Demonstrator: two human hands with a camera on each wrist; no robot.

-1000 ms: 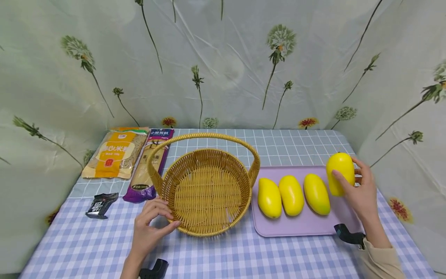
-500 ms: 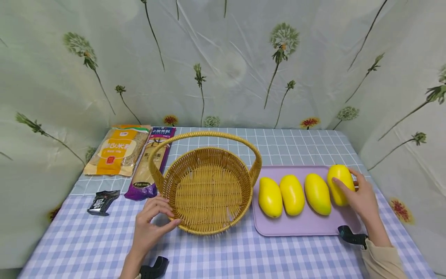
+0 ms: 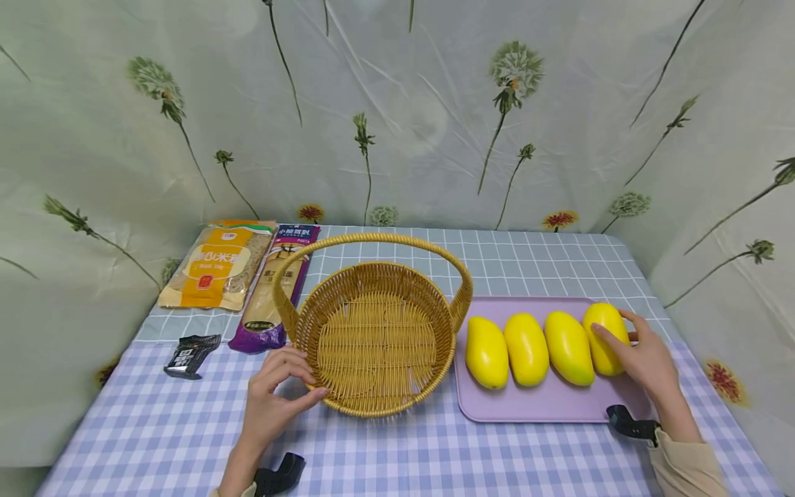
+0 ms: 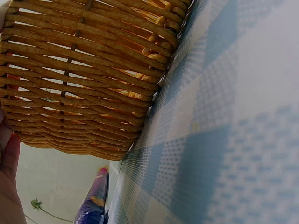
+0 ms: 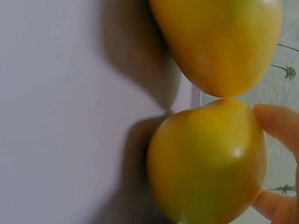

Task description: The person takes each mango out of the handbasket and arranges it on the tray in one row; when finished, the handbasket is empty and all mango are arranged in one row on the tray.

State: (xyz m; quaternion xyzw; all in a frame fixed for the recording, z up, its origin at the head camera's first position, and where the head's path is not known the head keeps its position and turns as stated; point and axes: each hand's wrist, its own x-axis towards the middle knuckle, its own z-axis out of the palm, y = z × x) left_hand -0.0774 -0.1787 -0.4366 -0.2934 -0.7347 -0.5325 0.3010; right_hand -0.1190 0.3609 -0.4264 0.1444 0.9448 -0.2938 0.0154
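My left hand (image 3: 273,397) holds the near-left rim of a round wicker basket (image 3: 375,345) with a tall arched handle; nothing lies in it. The left wrist view shows its woven side (image 4: 79,88) close up. At the right, my right hand (image 3: 649,359) grips the rightmost yellow mango (image 3: 604,331), thumb on one side and fingers on the other. That mango sits on a lilac tray (image 3: 528,408), in a row with several others. In the right wrist view the held mango (image 5: 205,163) touches its neighbouring mango (image 5: 219,46).
Left of the basket lie an orange-labelled grain bag (image 3: 217,269) and a purple pasta pack (image 3: 273,297). A small black packet (image 3: 191,357) lies nearer on the checked tablecloth (image 3: 397,455). A flower-printed curtain (image 3: 410,124) stands behind.
My right hand has brought the mango down from above the tray to rest beside the others. The left hand keeps its hold on the basket. The head view has shifted slightly.
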